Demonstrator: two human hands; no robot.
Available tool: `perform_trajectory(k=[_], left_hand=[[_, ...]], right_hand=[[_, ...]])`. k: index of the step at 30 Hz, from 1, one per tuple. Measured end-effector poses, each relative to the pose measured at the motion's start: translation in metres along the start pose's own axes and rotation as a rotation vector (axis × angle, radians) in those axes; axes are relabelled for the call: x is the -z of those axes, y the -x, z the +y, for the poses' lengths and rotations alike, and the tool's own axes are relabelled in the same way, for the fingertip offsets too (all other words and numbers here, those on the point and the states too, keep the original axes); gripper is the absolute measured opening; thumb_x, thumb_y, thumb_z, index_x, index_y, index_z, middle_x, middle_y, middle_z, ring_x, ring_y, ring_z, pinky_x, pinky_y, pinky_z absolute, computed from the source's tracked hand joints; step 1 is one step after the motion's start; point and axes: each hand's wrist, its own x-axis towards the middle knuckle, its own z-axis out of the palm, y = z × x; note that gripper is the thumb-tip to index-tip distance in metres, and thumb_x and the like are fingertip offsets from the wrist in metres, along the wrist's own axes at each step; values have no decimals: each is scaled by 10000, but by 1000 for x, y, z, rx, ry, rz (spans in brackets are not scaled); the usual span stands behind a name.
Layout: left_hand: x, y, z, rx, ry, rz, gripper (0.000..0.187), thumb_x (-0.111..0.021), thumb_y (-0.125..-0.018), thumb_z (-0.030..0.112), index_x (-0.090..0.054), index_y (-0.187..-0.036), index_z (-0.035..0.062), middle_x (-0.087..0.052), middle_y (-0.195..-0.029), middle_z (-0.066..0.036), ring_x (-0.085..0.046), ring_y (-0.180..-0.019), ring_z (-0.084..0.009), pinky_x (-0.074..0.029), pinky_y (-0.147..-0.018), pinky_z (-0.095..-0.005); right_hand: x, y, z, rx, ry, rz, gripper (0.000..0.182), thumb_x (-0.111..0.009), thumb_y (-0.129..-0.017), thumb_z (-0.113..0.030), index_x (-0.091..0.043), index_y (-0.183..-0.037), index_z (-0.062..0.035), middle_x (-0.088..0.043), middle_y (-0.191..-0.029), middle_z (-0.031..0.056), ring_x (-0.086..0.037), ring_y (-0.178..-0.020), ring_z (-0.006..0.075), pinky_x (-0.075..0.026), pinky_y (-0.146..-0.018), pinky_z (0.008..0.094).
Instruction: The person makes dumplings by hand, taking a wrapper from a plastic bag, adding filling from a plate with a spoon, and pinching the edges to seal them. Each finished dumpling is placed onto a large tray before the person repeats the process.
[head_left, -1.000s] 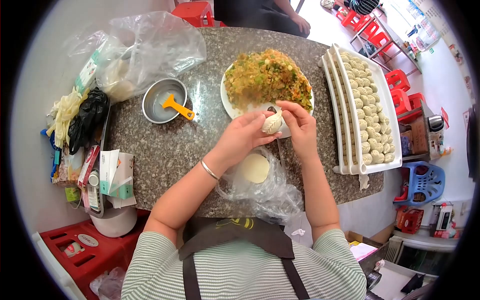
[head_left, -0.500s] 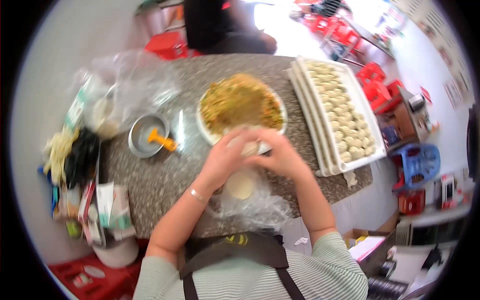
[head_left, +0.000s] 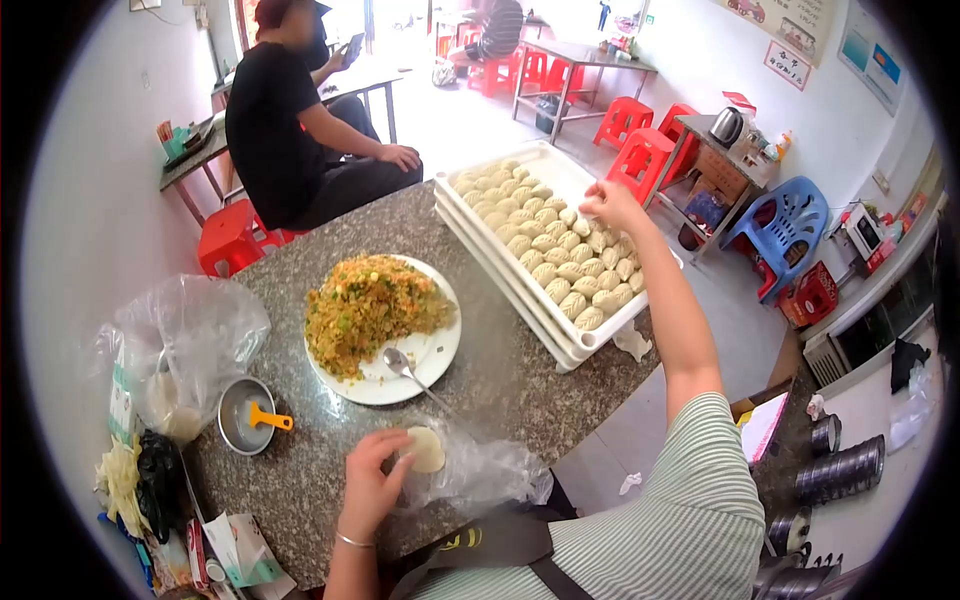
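Observation:
My right hand reaches over the top white tray, fingertips pinched at a pale pleated dumpling among the rows. Several rows of similar leaf-pleated dumplings fill much of that tray. Low on the granite table, my left hand has its fingers and thumb apart at the left edge of a round dough wrapper. The wrapper lies on a crumpled clear plastic bag. Just beyond is a white plate of chopped yellow-green filling, with a metal spoon resting on it.
At left stand a metal bowl with an orange-handled tool and a large plastic bag. A seated person is beyond the table. Red stools and a blue chair stand at right.
My hands have parted from above the plate's near edge. The right went to the tray with a dumpling, the left down to the wrapper. The view has turned and lifted.

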Motion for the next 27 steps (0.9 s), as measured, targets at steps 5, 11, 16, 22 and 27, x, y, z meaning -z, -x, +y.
perform_trajectory(k=[5, 11, 16, 22, 27], left_hand=[[-8, 8, -6, -15, -155, 123, 300, -730, -728, 70, -666, -1019, 34, -635, -1046, -139, -591, -978, -322, -471, -873, -402], [-14, 8, -4, 5, -262, 114, 330, -743, -731, 75, -670, -1051, 42, -609, -1084, -142, -564, -1029, -320, -461, -897, -388], [-18, 6, -4, -2, -325, 158, 363, -780, -687, 145, -662, -1014, 42, -593, -1055, -122, -546, -992, -320, -447, -874, -412], [-23, 5, -9, 14, -393, 149, 321, -793, -680, 207, -650, -937, 78, -593, -1057, -93, -541, -1024, -305, -428, -879, -418], [-22, 14, -25, -62, -339, 221, 222, -749, -726, 161, -634, -895, 76, -625, -924, -84, -586, -928, -314, -459, -821, -415]], right_hand=[[1, -2, 10, 36, -79, -283, 267, -647, -887, -200, -662, -1096, -35, -677, -903, 53, -599, -771, 110, -498, -717, 292], [1, 0, 20, -95, -479, -231, 244, -548, -946, -121, -639, -1163, -55, -656, -1009, 6, -565, -858, 78, -478, -766, 247], [-1, 80, -64, 175, -604, -31, 234, -558, -935, -111, -664, -1135, -50, -695, -1052, 59, -622, -949, 113, -491, -871, 280], [-73, 250, -158, 541, -549, -786, 259, -695, -846, -115, -643, -1085, -30, -655, -1085, 107, -637, -966, 226, -506, -850, 339], [-144, 310, -162, 413, -653, -535, 335, -712, -831, -121, -629, -1144, -37, -614, -1044, 92, -609, -816, 174, -508, -750, 304]])
